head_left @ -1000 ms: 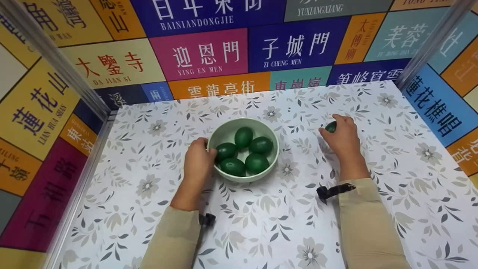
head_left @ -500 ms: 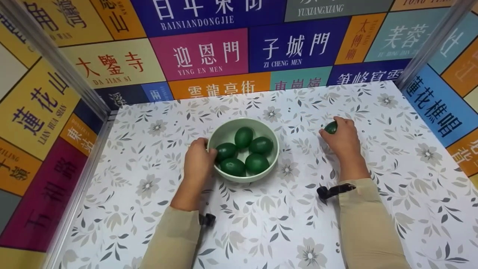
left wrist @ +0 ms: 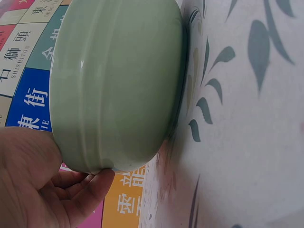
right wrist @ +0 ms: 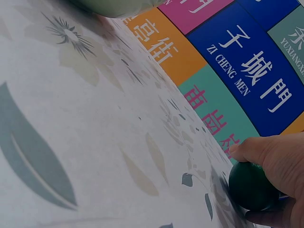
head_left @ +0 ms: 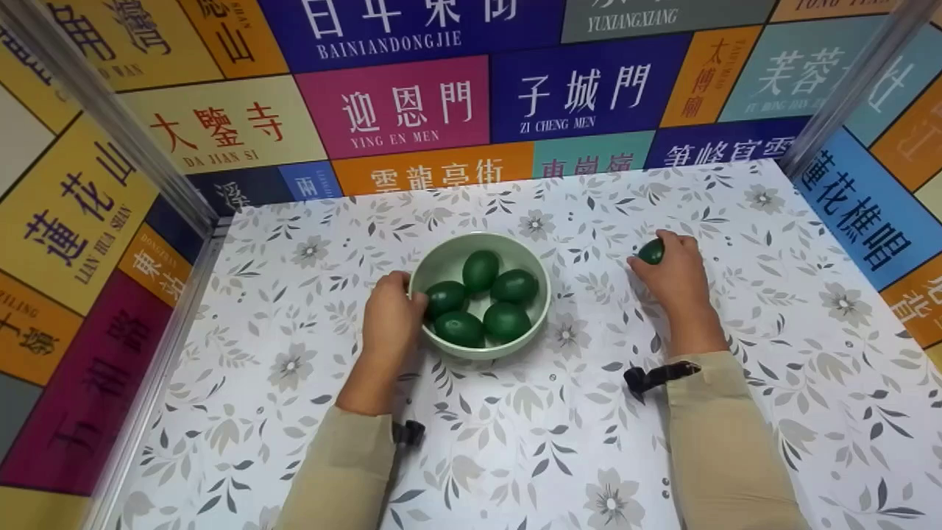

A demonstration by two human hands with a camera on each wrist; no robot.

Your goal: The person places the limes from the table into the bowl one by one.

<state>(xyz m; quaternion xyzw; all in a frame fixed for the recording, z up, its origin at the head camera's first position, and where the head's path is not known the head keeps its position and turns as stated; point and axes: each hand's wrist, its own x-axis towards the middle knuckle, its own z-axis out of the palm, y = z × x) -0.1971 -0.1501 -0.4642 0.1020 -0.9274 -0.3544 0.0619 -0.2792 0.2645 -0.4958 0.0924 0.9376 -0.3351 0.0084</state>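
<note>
A pale green bowl (head_left: 482,352) stands on the table at centre, holding several dark green, glossy oval fruits (head_left: 508,322). At its left side my left hand (head_left: 388,318) holds the wall, thumb at the rim. From the left wrist view, the bowl's smooth outside (left wrist: 118,85) fills the upper part, with fingertips (left wrist: 102,183) against it. Off to the right, my right hand (head_left: 675,278) grips another dark green oval fruit (head_left: 651,252) between thumb and fingers. In the right wrist view this fruit (right wrist: 251,186) sits low at the tabletop, partly covered by the hand.
The table (head_left: 515,456) wears a white cover with grey leaves and flowers. Colourful panels with printed characters (head_left: 412,103) rise behind it and on both sides. Metal posts (head_left: 158,147) stand at the corners. Dark straps (head_left: 662,375) circle both wrists.
The right hand's fingers have shifted slightly around the fruit, and a little more of the fruit shows. The left hand and the bowl stay in place.
</note>
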